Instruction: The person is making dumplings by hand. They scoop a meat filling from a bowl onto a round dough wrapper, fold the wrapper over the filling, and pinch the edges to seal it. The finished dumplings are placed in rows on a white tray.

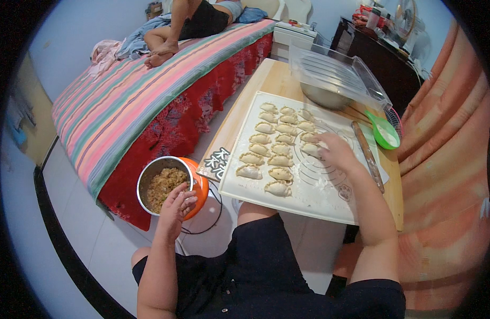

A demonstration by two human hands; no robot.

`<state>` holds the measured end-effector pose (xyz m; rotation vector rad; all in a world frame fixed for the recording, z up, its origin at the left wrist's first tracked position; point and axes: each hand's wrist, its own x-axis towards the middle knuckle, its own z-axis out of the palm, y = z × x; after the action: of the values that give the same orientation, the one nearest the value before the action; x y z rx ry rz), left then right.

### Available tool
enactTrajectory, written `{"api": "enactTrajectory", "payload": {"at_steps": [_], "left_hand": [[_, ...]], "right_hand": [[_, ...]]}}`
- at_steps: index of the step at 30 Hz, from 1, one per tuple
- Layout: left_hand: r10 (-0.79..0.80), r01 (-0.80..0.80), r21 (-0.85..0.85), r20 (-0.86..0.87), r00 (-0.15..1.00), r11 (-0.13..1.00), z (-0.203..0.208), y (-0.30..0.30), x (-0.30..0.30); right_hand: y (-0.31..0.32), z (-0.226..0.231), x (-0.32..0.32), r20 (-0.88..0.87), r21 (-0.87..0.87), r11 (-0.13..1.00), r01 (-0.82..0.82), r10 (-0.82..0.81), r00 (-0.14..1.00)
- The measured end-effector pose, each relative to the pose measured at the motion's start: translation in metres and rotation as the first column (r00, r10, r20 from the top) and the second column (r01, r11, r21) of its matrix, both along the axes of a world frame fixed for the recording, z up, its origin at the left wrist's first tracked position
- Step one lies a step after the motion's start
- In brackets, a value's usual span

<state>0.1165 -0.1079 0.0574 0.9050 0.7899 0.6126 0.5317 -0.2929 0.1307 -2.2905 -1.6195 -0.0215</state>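
Note:
Several raw folded dumplings [281, 149] lie in rows on a white kneading mat [309, 204] marked with printed circles and dusted with flour. My right hand [338, 153] is at the right-hand row, its fingers closed at a dumpling [310, 149] resting on the mat. The fingertips partly cover that dumpling's right end. My left hand [180, 206] hovers by the near rim of a metal pot [145, 187] of brown minced filling [164, 186]. Its fingers are loosely apart and hold nothing. A wooden rolling pin [368, 155] lies right of my right hand.
A green scoop [384, 133] with white flour sits at the table's right edge. Farther back, a clear plastic cover [335, 74] leans over a metal bowl [326, 98]. An orange round object [198, 186] stands beside the pot. A person's legs [173, 37] rest on the striped bed [133, 101].

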Motion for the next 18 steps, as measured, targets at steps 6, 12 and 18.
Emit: {"api": "enactTrajectory", "payload": {"at_steps": [6, 12, 18], "left_hand": [[0.025, -0.025, 0.001, 0.004, 1.0, 1.0, -0.008, 0.002, -0.007], [0.039, -0.038, -0.014, 0.036, 0.999, 0.999, -0.01, 0.0, -0.014], [0.028, -0.026, -0.032, 0.06, 0.998, 0.999, -0.014, -0.001, -0.014]], "right_hand": [[-0.082, 0.041, 0.014, -0.113, -0.076, 0.972, 0.223, -0.23, 0.966], [-0.158, 0.029, 0.02, -0.145, -0.267, 0.917, 0.297, -0.343, 0.928], [-0.172, 0.012, 0.0, -0.003, -0.277, 0.924, 0.264, -0.276, 0.961]]}}
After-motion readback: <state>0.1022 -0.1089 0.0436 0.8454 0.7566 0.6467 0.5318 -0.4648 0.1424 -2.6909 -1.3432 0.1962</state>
